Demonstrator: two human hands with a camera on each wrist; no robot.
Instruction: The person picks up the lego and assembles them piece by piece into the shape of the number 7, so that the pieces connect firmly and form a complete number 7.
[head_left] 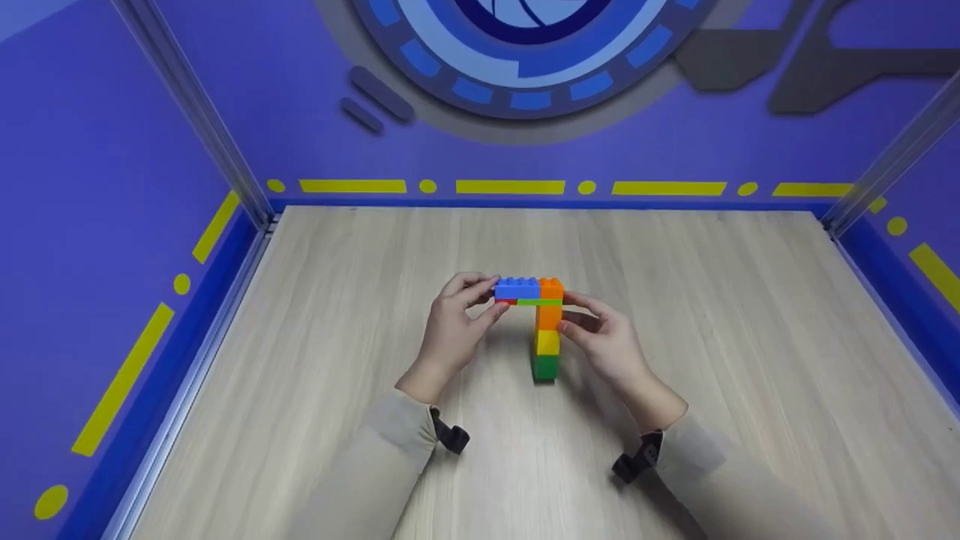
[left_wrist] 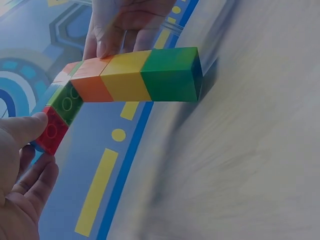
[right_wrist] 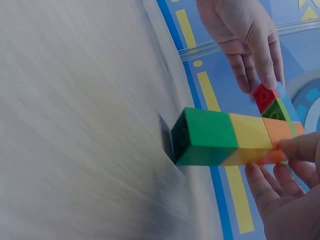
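A structure of toy building bricks stands between both hands. Its column has a green brick (head_left: 545,367) lowest, then a yellow brick (head_left: 547,342) and an orange brick (head_left: 550,317). A top arm reaches left, with a blue brick (head_left: 517,289) and another orange brick (head_left: 551,287) over light green (left_wrist: 67,103) and red bricks (left_wrist: 52,131). My left hand (head_left: 454,326) pinches the arm's free end, thumb below at the red brick. My right hand (head_left: 611,337) grips the column's upper part at the orange brick. The green brick's underside partly shows near the tabletop in the right wrist view.
The structure is above a light wood-grain table (head_left: 337,300). Blue-purple panels (head_left: 262,112) with yellow dashes border its back and sides, joined by metal corner posts (head_left: 202,112). Dark straps (head_left: 450,435) sit at both wrists.
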